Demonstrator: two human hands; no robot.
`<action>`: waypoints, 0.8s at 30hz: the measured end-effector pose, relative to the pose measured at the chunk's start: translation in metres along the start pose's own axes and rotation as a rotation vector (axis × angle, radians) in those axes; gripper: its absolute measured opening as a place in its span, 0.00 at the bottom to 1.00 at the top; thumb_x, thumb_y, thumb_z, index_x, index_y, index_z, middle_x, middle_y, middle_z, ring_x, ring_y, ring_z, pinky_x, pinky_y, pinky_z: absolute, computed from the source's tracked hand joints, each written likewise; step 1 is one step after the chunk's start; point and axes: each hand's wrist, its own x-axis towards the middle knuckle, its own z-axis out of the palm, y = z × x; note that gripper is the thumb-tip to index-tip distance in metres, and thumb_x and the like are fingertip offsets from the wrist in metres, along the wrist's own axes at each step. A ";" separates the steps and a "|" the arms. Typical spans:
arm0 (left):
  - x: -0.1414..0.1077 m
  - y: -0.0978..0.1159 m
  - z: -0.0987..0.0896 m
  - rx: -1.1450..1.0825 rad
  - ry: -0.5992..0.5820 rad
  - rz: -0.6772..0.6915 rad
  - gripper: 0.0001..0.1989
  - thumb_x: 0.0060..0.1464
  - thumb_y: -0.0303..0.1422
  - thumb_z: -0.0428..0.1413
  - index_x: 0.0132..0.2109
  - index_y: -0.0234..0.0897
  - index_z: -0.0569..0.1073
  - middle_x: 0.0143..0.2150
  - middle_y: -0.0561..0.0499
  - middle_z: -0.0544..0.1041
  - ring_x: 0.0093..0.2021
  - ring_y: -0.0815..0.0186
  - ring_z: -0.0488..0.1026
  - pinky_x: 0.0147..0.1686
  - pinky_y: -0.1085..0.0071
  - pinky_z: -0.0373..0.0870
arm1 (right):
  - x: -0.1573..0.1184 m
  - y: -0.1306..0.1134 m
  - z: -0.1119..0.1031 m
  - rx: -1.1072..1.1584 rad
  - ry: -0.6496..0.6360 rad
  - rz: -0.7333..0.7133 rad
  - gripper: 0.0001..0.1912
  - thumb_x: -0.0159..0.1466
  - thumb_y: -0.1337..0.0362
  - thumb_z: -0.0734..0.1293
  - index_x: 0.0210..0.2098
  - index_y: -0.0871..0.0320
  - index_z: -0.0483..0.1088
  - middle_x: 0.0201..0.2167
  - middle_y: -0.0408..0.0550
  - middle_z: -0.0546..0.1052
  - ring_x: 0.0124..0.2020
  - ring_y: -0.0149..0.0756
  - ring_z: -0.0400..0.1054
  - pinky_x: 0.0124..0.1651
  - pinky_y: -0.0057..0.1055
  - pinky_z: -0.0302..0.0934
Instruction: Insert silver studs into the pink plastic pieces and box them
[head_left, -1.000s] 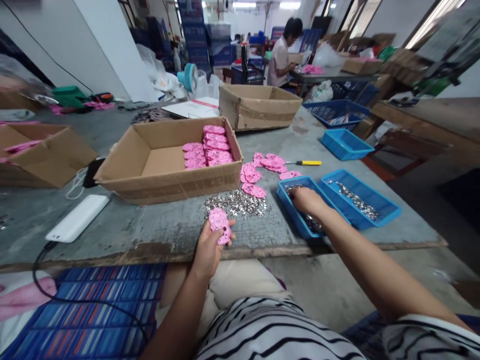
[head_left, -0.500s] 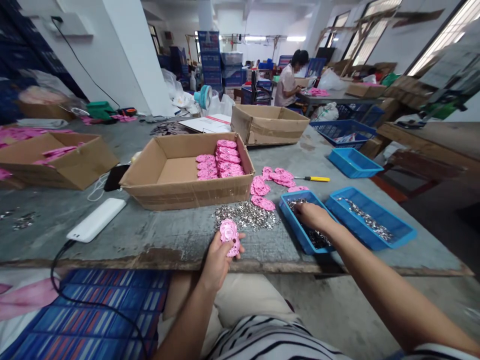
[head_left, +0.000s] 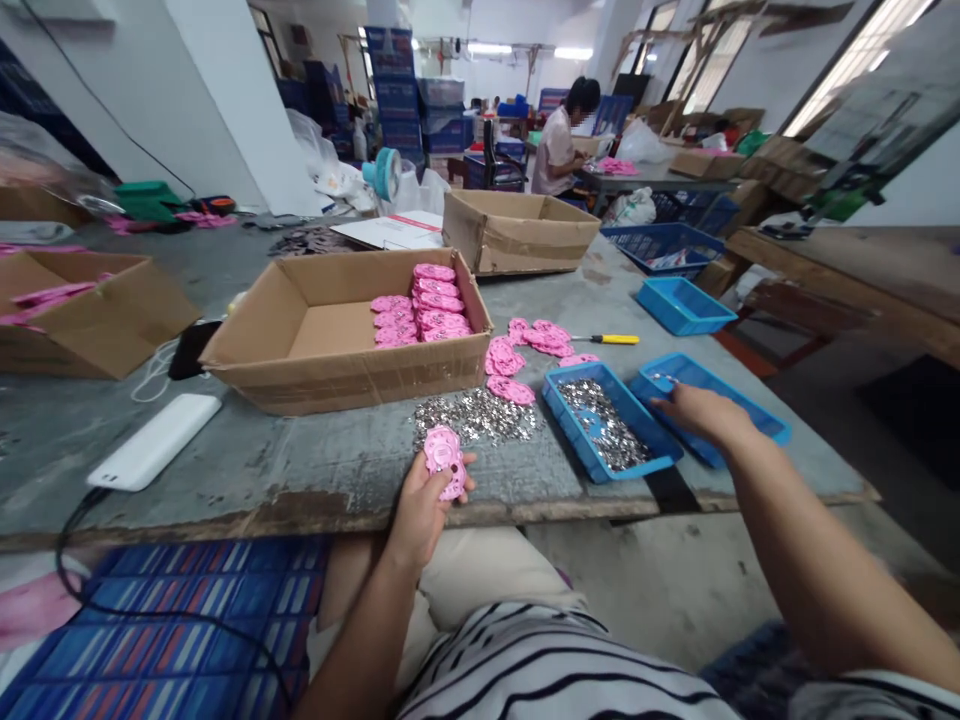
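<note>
My left hand (head_left: 421, 505) is closed on a pink scalloped plastic piece (head_left: 441, 450), the thumb pressed over its lower part near a dark round spot. My right hand (head_left: 709, 412) reaches into the right blue tray (head_left: 769, 430), fingers bent together over its far left part; what they pinch, if anything, I cannot make out. Beside it stands another blue tray (head_left: 664, 462) holding many small shiny metal parts (head_left: 619, 440). A loose heap of metal bits (head_left: 480, 415) lies on the table beyond my left hand. Several pink pieces (head_left: 511, 390) lie beyond the heap.
A cardboard box (head_left: 337, 385) with stacked pink pieces stands in the middle, another box (head_left: 525, 240) behind it. A yellow-handled screwdriver (head_left: 619, 340) and a third blue tray (head_left: 686, 308) lie to the right. A white power bank (head_left: 154, 440) with a cable is left. Someone sits farther back.
My right hand has moved right, out of the tray of metal parts and into the tray beside it. My left hand still holds the pink piece. The view has shifted slightly.
</note>
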 end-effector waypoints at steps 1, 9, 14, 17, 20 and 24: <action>0.000 0.000 0.000 0.004 -0.001 0.001 0.19 0.43 0.31 0.58 0.44 0.35 0.68 0.39 0.45 0.80 0.26 0.69 0.72 0.25 0.74 0.64 | -0.003 0.000 0.002 -0.015 -0.047 0.019 0.19 0.64 0.58 0.62 0.40 0.69 0.75 0.41 0.76 0.76 0.40 0.59 0.74 0.35 0.42 0.63; -0.003 0.002 -0.002 0.024 -0.014 0.008 0.18 0.44 0.31 0.59 0.45 0.35 0.68 0.40 0.44 0.80 0.28 0.68 0.72 0.26 0.73 0.65 | -0.015 -0.028 0.000 0.019 -0.157 -0.072 0.21 0.67 0.59 0.56 0.53 0.62 0.71 0.51 0.60 0.76 0.52 0.49 0.70 0.46 0.34 0.62; -0.003 0.001 -0.002 0.023 -0.011 0.017 0.18 0.44 0.31 0.59 0.45 0.35 0.68 0.40 0.44 0.80 0.28 0.68 0.72 0.25 0.73 0.64 | -0.021 -0.050 -0.005 0.009 0.035 -0.127 0.19 0.67 0.63 0.55 0.50 0.61 0.71 0.52 0.59 0.74 0.52 0.48 0.69 0.45 0.34 0.62; -0.002 0.001 -0.001 0.026 -0.011 0.011 0.18 0.44 0.31 0.59 0.45 0.35 0.67 0.40 0.45 0.80 0.27 0.68 0.72 0.26 0.73 0.65 | -0.021 -0.070 0.002 -0.035 -0.044 -0.320 0.15 0.65 0.65 0.59 0.48 0.58 0.72 0.50 0.55 0.75 0.50 0.44 0.69 0.45 0.30 0.61; -0.003 0.001 -0.001 0.020 -0.005 0.003 0.18 0.44 0.31 0.59 0.45 0.35 0.68 0.39 0.45 0.80 0.27 0.68 0.72 0.26 0.73 0.65 | -0.019 -0.087 0.015 -0.082 -0.165 -0.420 0.14 0.61 0.68 0.63 0.46 0.59 0.73 0.50 0.57 0.75 0.48 0.43 0.71 0.44 0.29 0.61; -0.003 0.000 -0.002 0.009 -0.011 0.002 0.18 0.45 0.32 0.59 0.45 0.35 0.68 0.40 0.46 0.79 0.28 0.69 0.72 0.26 0.73 0.65 | -0.017 -0.092 0.022 -0.099 -0.178 -0.430 0.13 0.64 0.70 0.59 0.42 0.63 0.73 0.46 0.60 0.77 0.47 0.44 0.72 0.42 0.29 0.61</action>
